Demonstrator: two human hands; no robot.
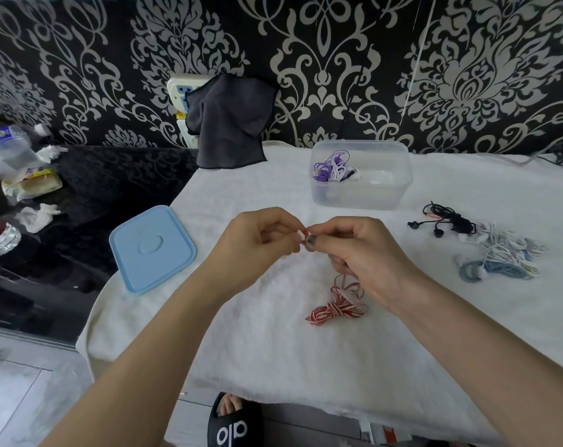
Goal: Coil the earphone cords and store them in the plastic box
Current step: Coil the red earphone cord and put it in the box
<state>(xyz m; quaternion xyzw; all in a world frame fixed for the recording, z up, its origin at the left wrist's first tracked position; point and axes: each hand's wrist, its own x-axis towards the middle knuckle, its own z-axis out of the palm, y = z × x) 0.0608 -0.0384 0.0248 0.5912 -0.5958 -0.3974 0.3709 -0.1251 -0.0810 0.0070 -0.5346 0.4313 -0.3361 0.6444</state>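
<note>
1. Looking down through the head camera, you have the clear plastic box (360, 175) standing open at the far side of the white cloth-covered table (273, 350). Inside it lies a purple earphone cord (326, 167) bunched at the left end, with a white cord (339, 171) tangled against it; the right half of the box shows only bare floor.
2. Your blue lid (151, 248) lies flat on the table's left edge, well apart from the box.
3. Your left hand (257, 241) and right hand (357, 250) meet above the middle of the table, each pinching the same small end of the red-and-white earphone cord (336, 309) between thumb and fingertips. Both grips are clenched on that cord.
4. From your right hand the cord drops to the cloth, where most of it lies in a knotted bundle just below your right wrist.
5. To your right wait a black earphone cord (447, 219), loosely bundled, and beside it a heap of white and blue cords (502, 256), touching one another.
6. Behind the table a dark cloth (228, 124) hangs over a white power strip (180, 91) on the patterned wall.
7. On the dark counter (112, 175) to your left sit a plastic bottle (10, 143), wrapped packets and crumpled tissues.
8. Nothing lies between your hands and the box.
9. A black slipper (231, 424) shows at the near edge of the table.
</note>
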